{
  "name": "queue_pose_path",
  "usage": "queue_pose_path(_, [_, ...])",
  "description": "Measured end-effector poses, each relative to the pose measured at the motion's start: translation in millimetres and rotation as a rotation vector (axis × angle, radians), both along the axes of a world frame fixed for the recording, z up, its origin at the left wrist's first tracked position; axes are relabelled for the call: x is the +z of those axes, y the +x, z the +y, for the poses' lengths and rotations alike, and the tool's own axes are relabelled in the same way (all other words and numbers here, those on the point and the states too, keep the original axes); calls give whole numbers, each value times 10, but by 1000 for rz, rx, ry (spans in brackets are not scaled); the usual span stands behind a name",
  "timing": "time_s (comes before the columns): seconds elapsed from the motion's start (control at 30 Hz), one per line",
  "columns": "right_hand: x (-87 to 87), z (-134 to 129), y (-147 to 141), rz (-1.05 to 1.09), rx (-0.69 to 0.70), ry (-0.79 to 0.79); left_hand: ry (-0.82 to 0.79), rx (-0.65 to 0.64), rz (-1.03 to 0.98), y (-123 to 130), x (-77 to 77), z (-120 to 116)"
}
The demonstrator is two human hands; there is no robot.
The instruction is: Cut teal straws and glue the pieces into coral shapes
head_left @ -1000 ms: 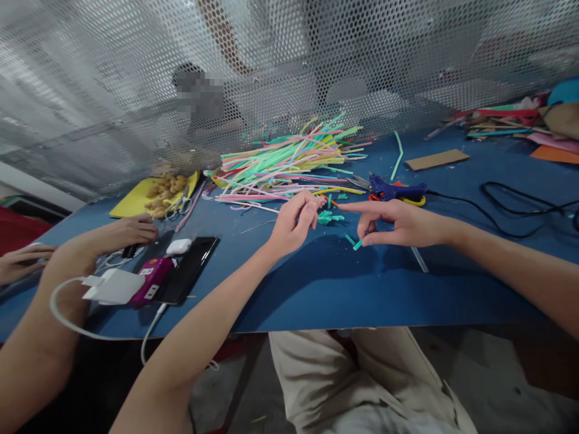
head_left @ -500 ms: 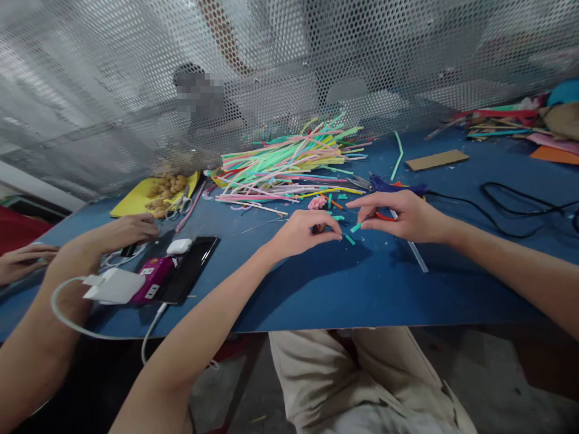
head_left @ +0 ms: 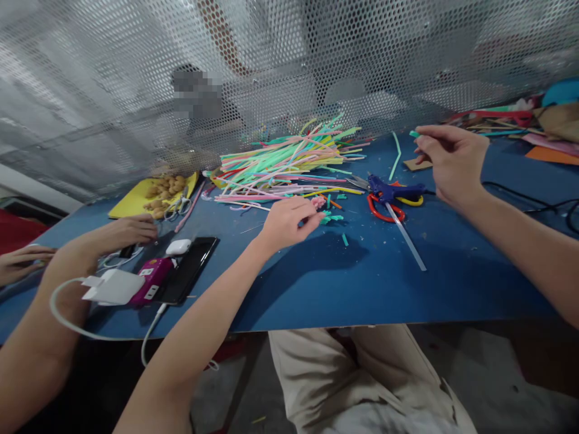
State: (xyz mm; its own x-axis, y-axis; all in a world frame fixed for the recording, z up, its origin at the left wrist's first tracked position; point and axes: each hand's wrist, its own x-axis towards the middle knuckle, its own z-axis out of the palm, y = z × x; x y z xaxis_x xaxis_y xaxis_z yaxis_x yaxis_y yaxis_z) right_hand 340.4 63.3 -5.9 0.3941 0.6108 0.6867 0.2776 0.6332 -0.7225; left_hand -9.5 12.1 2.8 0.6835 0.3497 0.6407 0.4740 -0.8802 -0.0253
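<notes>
My right hand (head_left: 456, 158) is raised above the right side of the table, its fingers pinched on a short piece of green pipe cleaner (head_left: 414, 134). Low over the middle, my left hand (head_left: 289, 224) has thumb and finger closed against a clump of green pipe cleaner bits (head_left: 333, 218); whether it grips any of them is hidden. A pink curled pipe cleaner ball (head_left: 318, 202) lies just beyond those fingers. One loose green piece (head_left: 345, 240) rests nearer me. Between my hands lie scissors (head_left: 385, 216) with red and yellow handles, under a blue glue gun (head_left: 382, 188) with a clear glue stick (head_left: 409, 242).
A heap of pastel pipe cleaners (head_left: 280, 160) lies at the back before a perforated metal screen (head_left: 289, 72). At left are a phone (head_left: 192, 271), a purple power block (head_left: 154, 280), a white charger (head_left: 115, 286) and a co-worker's hand (head_left: 124, 234). A black cable (head_left: 520, 208) runs right.
My right hand has moved up and to the right with the green piece, uncovering the scissors and glue gun. My left hand has shifted slightly left and back, towards the green clump.
</notes>
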Motion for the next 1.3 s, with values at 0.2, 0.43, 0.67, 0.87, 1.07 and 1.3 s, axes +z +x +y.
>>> queue_pose_path(0.2, [-123,-23,2,-108,18,-97,-325,-41,-198,-100,77,37])
queue_pose_path(0.43, [-152,-238,-127,-444,48,-107,-365,71,-124,-169,-42,190])
queue_pose_path(0.67, [-110,-297,-186,-711,81,60,-217,224,108,-205,-60,234])
queue_pose_path(0.87, [-64,-366,-209,-775,101,153,-321,96,359,-248,-163,379])
queue_pose_path(1.07, [-42,-406,-239,-796,112,214,-312,61,251,-226,-201,399])
queue_pose_path(1.3, [-49,-452,-277,-829,209,256,-176,-59,81,-110,-142,204])
